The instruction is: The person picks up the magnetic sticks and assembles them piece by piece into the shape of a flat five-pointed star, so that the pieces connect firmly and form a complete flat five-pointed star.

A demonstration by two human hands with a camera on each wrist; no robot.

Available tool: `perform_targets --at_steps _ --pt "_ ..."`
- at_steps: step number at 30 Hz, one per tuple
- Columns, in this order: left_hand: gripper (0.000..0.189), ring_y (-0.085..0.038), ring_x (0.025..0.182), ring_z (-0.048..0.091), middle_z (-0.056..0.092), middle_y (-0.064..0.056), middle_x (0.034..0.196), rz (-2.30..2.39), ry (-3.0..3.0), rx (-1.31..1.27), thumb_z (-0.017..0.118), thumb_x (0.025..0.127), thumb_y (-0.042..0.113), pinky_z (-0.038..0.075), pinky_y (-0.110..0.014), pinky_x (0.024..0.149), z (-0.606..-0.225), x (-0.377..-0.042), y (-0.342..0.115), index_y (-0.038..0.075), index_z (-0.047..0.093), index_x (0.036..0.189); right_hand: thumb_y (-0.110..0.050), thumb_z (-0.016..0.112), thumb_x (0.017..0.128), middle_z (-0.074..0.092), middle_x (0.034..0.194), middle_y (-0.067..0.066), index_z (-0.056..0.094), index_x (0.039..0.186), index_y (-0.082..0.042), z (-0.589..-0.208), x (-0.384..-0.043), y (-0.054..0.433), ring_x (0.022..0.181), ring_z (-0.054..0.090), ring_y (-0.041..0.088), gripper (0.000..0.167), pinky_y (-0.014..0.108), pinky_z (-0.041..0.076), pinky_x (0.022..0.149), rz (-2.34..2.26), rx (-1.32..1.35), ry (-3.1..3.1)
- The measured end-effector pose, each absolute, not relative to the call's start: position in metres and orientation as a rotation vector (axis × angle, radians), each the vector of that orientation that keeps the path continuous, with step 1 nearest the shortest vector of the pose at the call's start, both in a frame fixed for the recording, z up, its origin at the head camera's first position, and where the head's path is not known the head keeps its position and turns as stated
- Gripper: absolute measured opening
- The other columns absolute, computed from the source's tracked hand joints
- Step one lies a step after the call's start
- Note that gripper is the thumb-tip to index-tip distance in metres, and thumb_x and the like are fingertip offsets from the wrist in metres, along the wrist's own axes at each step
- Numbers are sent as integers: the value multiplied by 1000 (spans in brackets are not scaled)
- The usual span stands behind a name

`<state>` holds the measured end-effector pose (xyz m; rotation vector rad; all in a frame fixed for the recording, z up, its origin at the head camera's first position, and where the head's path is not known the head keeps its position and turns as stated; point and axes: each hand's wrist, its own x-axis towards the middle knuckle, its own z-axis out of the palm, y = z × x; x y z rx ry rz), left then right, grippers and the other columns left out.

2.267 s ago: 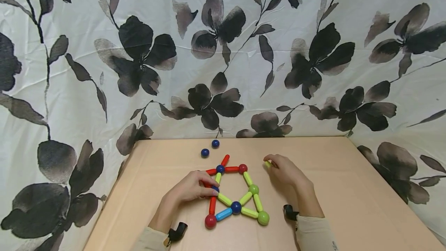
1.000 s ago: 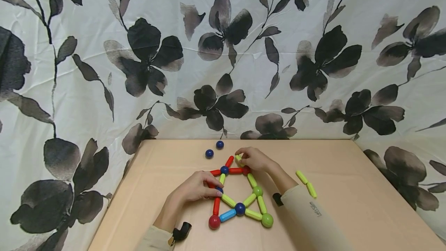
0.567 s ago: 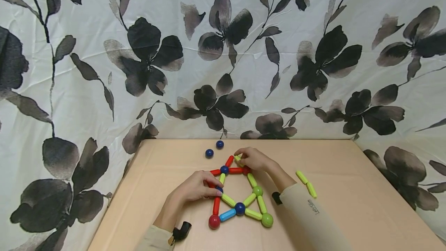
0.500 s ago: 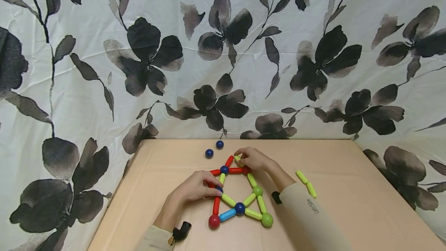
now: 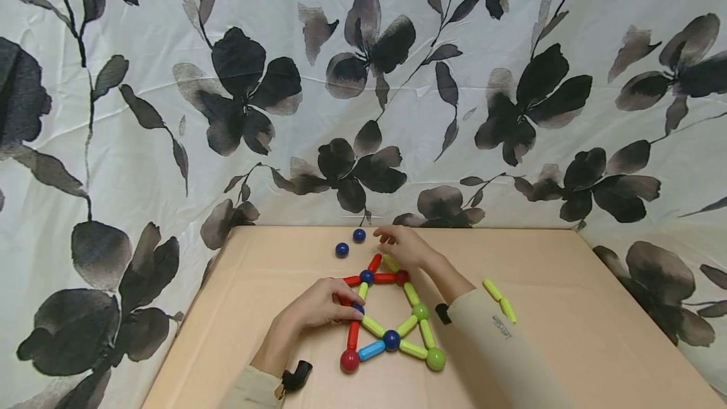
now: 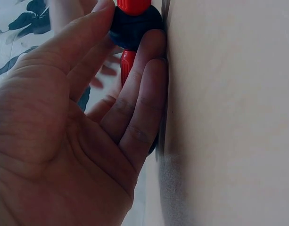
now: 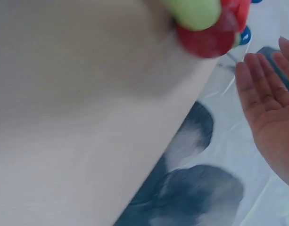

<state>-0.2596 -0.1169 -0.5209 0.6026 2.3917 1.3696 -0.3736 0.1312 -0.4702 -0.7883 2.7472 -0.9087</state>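
A flat frame of magnetic sticks and balls lies on the board. My left hand pinches a dark blue ball at its left side, with red sticks joined to that ball. At the frame's far right corner, a yellow-green stick slants up from a red ball, its tip close to that of a red stick. My right hand is just above this stick, fingers extended and holding nothing, fingertips near two loose blue balls. The right wrist view shows its open palm.
Two yellow-green sticks lie end to end on the board beyond the right sleeve. The frame's near side has a large red ball, a blue ball and a green ball. Behind hangs a flowered cloth.
My right hand brought the yellow-green stick from the right to the red ball, held it there, then let go and moved up toward the loose blue balls. My left hand kept its hold.
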Motion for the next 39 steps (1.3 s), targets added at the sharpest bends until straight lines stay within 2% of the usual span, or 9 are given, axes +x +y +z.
perform_targets --at_steps 4,9,15,18,23,27,33,36,39 --pt "21 -19 88 61 69 3 102 1360 2400 626 84 89 33 52 -24 65 -521 -259 -117 24 83 109 -14 68 101 69 126 15 66 135 -6 -464 -376 110 106 64 25 35 39 57 92 -899 -977 2743" --pt "22 -17 83 61 69 1 101 1348 2414 672 84 89 32 51 -23 63 -519 -260 -116 22 83 108 -11 67 102 66 137 14 65 137 -7 -462 -376 83 122 63 33 35 47 52 105 -736 -1106 2739" --pt "21 -17 89 59 70 1 101 1341 2446 701 85 88 32 51 -24 63 -517 -260 -115 20 83 105 -6 61 100 61 146 5 65 140 -14 -467 -375 60 139 54 25 41 41 44 116 -312 -1223 2805" --pt "21 -17 87 59 69 0 100 1353 2434 692 85 88 31 51 -24 63 -517 -260 -115 19 83 105 -8 63 99 64 138 3 65 140 -17 -471 -374 54 130 58 22 42 38 49 110 -199 -1216 2816" --pt "21 -16 81 60 69 0 100 1356 2421 675 85 88 31 51 -24 62 -517 -260 -116 19 83 105 -23 70 101 63 120 2 65 136 -21 -475 -372 50 105 61 16 36 35 54 99 -125 -1178 2788" --pt "20 -16 84 60 70 -1 103 1349 2443 682 85 88 31 52 -24 63 -517 -260 -117 19 83 104 -26 70 101 63 119 3 64 136 -19 -475 -372 51 103 62 17 36 36 53 101 -201 -1162 2778" --pt "20 -19 90 58 69 -1 102 1360 2430 676 84 89 32 51 -24 64 -517 -259 -115 20 83 105 -24 69 101 67 128 5 65 136 -15 -468 -378 70 114 63 21 37 41 52 105 -602 -955 2806" --pt "19 -20 90 59 69 0 102 1360 2421 647 84 89 32 51 -24 64 -518 -259 -116 22 83 105 -30 65 101 70 118 4 68 130 -13 -464 -382 85 104 64 22 33 41 55 96 -723 -813 2872" --pt "21 -20 90 60 69 0 103 1360 2413 629 84 89 32 51 -24 64 -519 -259 -118 22 83 107 -34 60 100 71 103 0 72 117 -16 -465 -387 99 90 62 19 27 37 54 83 -741 -630 2950"
